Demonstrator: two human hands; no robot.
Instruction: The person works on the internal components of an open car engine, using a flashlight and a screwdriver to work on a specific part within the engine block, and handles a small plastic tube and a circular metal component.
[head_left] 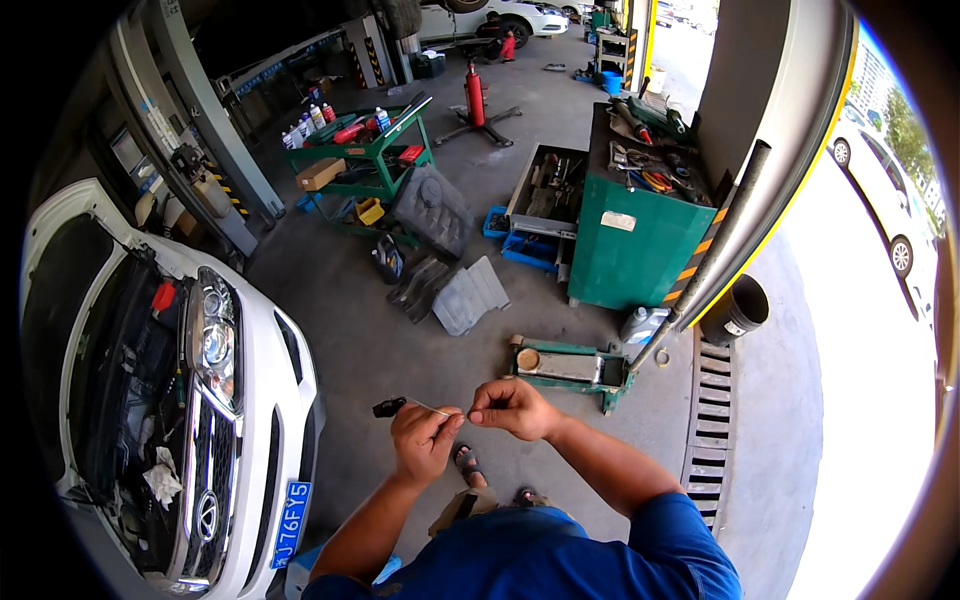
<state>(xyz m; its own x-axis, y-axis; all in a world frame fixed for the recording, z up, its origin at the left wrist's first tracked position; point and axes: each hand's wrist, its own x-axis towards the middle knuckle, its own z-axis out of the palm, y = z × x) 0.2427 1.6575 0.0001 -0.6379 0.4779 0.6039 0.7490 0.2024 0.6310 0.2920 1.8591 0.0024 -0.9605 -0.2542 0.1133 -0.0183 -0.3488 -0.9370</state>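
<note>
In front of my body, both hands are raised close together over the floor. My left hand (pixel 424 445) is closed around a thin light-coloured rod or wire with a black end piece (pixel 389 407) sticking out to the left; its exact kind is too small to tell. My right hand (pixel 514 408) is pinched, thumb against fingers, at the other end of the rod, by my left fingertips. Whatever sits between the right fingers is hidden.
A white car (pixel 268 400) with raised hood stands left. Ahead are a green floor jack (pixel 570 366), grey plastic panels (pixel 468 297), a green tool cabinet (pixel 635 235) and a green cart (pixel 375 165). A drain grate (pixel 708 430) runs right, near a black bucket (pixel 738 308). Another person crouches far off.
</note>
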